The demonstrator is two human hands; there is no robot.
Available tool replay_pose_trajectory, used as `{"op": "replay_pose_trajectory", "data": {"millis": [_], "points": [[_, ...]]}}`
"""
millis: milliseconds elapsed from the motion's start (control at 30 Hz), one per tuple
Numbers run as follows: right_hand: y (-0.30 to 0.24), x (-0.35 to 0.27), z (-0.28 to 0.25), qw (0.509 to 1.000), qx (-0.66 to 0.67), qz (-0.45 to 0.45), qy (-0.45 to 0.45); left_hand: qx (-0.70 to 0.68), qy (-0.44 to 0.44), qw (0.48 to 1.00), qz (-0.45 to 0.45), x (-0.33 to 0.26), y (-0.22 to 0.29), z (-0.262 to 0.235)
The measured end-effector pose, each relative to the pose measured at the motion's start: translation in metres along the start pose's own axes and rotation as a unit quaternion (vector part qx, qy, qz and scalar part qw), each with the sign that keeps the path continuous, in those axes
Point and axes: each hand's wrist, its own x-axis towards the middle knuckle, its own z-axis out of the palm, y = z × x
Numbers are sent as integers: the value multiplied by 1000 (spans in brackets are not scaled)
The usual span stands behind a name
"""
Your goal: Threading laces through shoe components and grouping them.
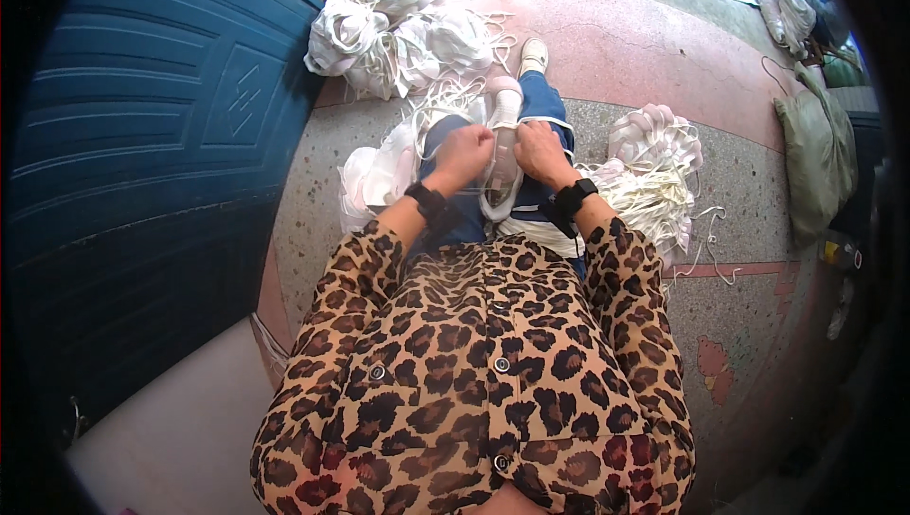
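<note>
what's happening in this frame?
A seated person works over their lap. Both the left hand and right hand grip a white mask-like piece on the knees. Heaps of similar white pieces with cords lie on the speckled floor: one pile ahead, another to the right. A blue door stands to the left.

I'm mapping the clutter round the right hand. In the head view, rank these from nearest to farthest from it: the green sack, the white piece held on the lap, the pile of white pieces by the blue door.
1. White piece, on the lap, touching the right hand.
2. Pile by the blue door, up and to the left.
3. Green sack, far right on the floor.
</note>
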Motion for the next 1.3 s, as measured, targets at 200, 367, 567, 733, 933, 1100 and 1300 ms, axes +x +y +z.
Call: {"op": "replay_pose_trajectory", "data": {"millis": [200, 367, 567, 733, 933, 1100, 1300], "points": [[21, 6, -5, 997, 59, -43, 29, 153, 7, 983, 101, 1, 20, 20], [17, 7, -17, 991, 116, -58, 28, 226, 29, 965, 131, 22, 2, 26], [16, -1, -10, 978, 200, -39, 48, 220, 33, 959, 176, 15, 15, 19], [7, -2, -14, 978, 187, -41, 78, 280, 26, 935, 214, 16, 27, 20], [3, -3, -13, 984, 134, -56, 103, 342, 18, 895, 284, 19, 26, 22], [-14, -25, -23, 973, 88, -142, 160, 213, -116, 946, 214, -50, 40, -41], [-31, -49, -45, 965, 64, -241, 83, -7, -211, 971, 110, 20, 47, -66]]}}
